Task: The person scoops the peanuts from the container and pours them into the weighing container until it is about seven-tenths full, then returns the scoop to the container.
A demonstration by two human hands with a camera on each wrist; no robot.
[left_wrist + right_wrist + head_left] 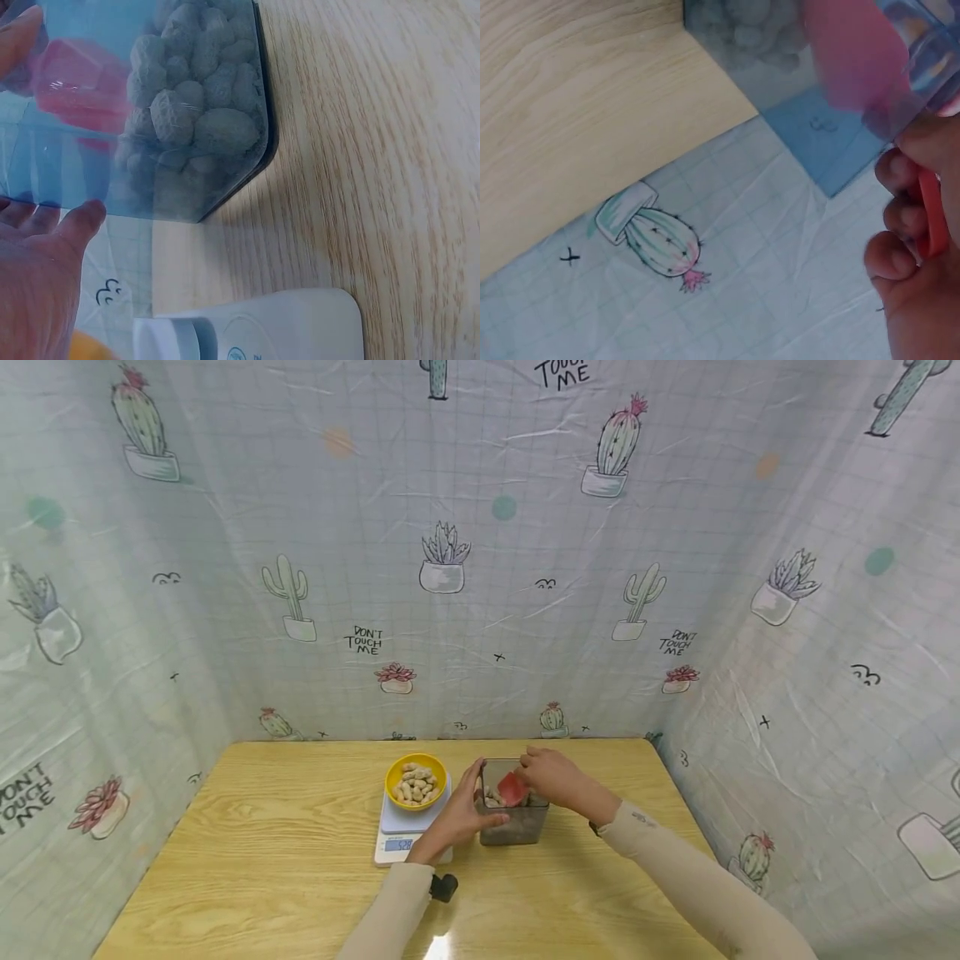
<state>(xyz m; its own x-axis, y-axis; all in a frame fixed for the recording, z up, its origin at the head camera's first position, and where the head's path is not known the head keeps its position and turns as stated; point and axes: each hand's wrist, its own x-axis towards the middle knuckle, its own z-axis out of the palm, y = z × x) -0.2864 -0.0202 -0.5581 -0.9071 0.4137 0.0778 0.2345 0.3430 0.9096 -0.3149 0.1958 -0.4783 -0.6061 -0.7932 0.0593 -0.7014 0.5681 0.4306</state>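
Note:
A clear square container (514,810) of peanuts stands on the wooden table (285,843). My left hand (459,817) grips its left side, thumb against the front wall; the left wrist view shows the peanuts (195,105) through the wall. My right hand (551,777) holds a red scoop (513,789) whose bowl dips inside the container. The right wrist view has the scoop's handle (932,214) between my fingers and its red bowl (855,52) behind the clear wall. Left of the container, a yellow bowl (416,782) of peanuts sits on a white scale (408,835).
Cactus-print cloth (480,568) hangs behind and to both sides of the table. The scale's lit display (399,844) faces me. A small black object (444,887) lies by my left sleeve. Bare wood stretches across the left of the table.

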